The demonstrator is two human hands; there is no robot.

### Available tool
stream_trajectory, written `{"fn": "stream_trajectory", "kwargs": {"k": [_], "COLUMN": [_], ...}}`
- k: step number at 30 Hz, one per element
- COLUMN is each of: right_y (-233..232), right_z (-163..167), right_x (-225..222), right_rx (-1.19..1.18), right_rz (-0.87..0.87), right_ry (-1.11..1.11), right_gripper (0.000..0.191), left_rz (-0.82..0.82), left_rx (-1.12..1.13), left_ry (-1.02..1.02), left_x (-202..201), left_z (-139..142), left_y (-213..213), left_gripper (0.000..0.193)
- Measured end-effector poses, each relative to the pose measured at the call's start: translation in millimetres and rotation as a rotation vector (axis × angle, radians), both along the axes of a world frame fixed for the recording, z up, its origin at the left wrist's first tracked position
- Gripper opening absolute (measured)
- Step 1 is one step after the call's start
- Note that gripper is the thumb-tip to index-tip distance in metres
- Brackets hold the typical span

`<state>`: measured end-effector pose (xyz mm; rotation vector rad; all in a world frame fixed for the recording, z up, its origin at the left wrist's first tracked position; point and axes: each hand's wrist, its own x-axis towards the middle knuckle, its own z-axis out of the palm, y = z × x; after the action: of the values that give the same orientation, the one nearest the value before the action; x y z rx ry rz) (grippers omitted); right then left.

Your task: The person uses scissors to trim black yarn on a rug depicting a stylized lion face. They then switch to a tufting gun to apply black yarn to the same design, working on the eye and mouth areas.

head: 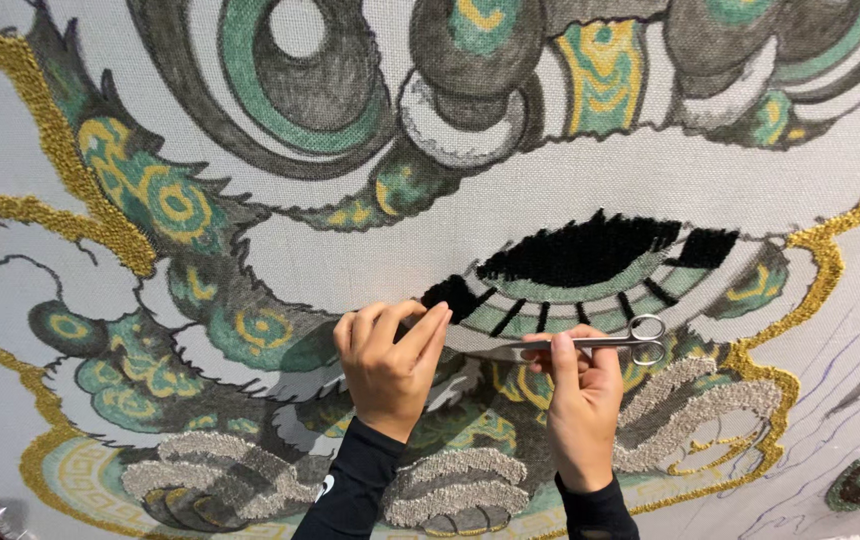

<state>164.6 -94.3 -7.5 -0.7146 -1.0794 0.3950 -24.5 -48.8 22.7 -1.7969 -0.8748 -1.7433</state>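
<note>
Left hand: the left hand [390, 365] lies with its palm against the tufting cloth [350, 255], fingers close together and pointing to about 1 o'clock; it grips nothing, only pressing on the cloth.
Left fingertips: they end touching the small black tufted patch [450, 295], which sits at 1 o'clock from the knuckles.
Right hand: the right hand [580, 395] is closed round the scissors [590, 343], fingers curled narrow over the shank.
Scissors: small and silver, lying level across the top of the right fingers; ring handles at 3 o'clock, blade tips at 9 o'clock, reaching toward the left fingertips, near them but apart.
Blades: together, as far as can be seen.
Black pile: the larger black tufted band [590, 250] lies at 12 o'clock from the scissors.
Grey pile: grey looped tufts [690, 410] sit at 4 o'clock from the right hand.
Gold edge: gold tufted outline [810, 300] runs at 2 o'clock.
Sleeves: both wrists wear black sleeves [355, 495].
</note>
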Motion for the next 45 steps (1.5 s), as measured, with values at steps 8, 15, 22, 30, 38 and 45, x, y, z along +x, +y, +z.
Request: {"fn": "stream_trajectory", "kwargs": {"k": [8, 15, 22, 30, 38, 45], "right_y": [12, 20, 31, 51, 59, 59], "right_z": [5, 25, 29, 20, 23, 31], "right_x": [-6, -19, -28, -28, -31, -35], "right_rx": [0.048, 0.055, 0.232, 0.391, 0.406, 0.345], "right_rz": [0.014, 0.012, -0.08, -0.294, -0.317, -0.334], "right_ry": [-0.041, -0.135, -0.298, -0.622, -0.673, -0.699], "right_gripper": [0.017, 0.025, 0.017, 0.014, 0.014, 0.01], "left_rz": [-0.041, 0.015, -0.001, -0.018, -0.056, -0.093], "left_rx": [0.016, -0.099, -0.212, -0.208, -0.209, -0.229], "left_ry": [0.016, 0.188, 0.217, 0.171, 0.165, 0.175], "left_x": [-8, -18, -21, -17, -19, -20], "left_z": [-8, 5, 14, 11, 10, 9], "left_y": [11, 42, 50, 53, 56, 57], "left_gripper": [0.02, 0.058, 0.063, 0.057, 0.058, 0.059]}}
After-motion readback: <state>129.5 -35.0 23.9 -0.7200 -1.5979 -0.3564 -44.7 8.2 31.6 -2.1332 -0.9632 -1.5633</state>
